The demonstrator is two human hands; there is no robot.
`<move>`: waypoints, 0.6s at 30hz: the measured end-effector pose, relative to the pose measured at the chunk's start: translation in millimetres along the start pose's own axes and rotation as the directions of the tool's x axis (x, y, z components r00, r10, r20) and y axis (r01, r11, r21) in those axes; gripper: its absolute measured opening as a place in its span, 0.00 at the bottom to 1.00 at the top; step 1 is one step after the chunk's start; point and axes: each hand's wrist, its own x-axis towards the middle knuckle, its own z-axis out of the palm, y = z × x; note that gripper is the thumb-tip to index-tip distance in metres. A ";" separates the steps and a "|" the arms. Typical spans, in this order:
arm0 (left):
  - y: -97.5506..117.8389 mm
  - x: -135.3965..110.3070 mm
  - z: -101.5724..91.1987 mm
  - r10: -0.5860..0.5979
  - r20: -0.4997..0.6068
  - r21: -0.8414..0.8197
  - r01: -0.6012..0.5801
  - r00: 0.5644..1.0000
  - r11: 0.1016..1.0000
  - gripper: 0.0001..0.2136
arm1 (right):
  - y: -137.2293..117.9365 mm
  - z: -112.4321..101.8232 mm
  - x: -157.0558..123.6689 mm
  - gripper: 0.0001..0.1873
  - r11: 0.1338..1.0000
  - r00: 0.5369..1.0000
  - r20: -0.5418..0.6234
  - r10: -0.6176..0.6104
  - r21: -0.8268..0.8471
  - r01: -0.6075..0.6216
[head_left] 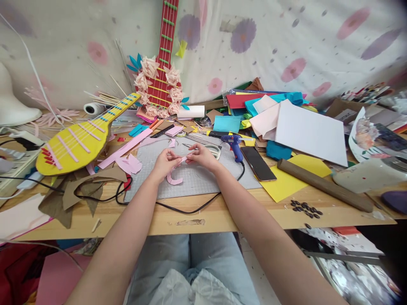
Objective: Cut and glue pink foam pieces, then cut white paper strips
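Between my two hands is a curved strip of pink paper [174,181], its loose end curling down onto the grey cutting mat [149,186]. My left hand [165,163] pinches the strip from the left. Close beside it, my right hand [201,156] pinches the same strip near its upper end. A pair of scissors [216,151] with pale handles lies just behind my right hand, partly hidden by it. To the right, a blue glue gun [234,146] rests on the mat, its black cord running along the front.
A yellow paper lute [76,144] lies at left; a red one [162,84] with paper flowers leans at the back. A black phone [258,163], yellow sheet [300,169], brown cardboard tube [324,185] and white board [310,131] are at right. Pink scraps [129,164] lie left.
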 end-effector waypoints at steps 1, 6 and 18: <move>0.9 -0.4 0.3 -0.006 -0.002 0.003 0.006 1.000 1.000 0.21 | -0.6 -1.7 -1.6 0.14 0.999 1.000 0.017 0.008 0.037 -0.009; 1.3 -0.9 1.3 -0.015 -0.014 0.080 0.016 1.000 0.997 0.21 | -4.5 -2.4 -6.7 0.11 0.997 0.999 0.011 0.045 0.059 -0.045; -4.0 2.7 0.8 0.093 0.044 0.223 -0.100 0.995 0.970 0.23 | 5.2 11.4 -1.6 0.09 0.975 0.993 -0.041 -0.111 -0.198 0.101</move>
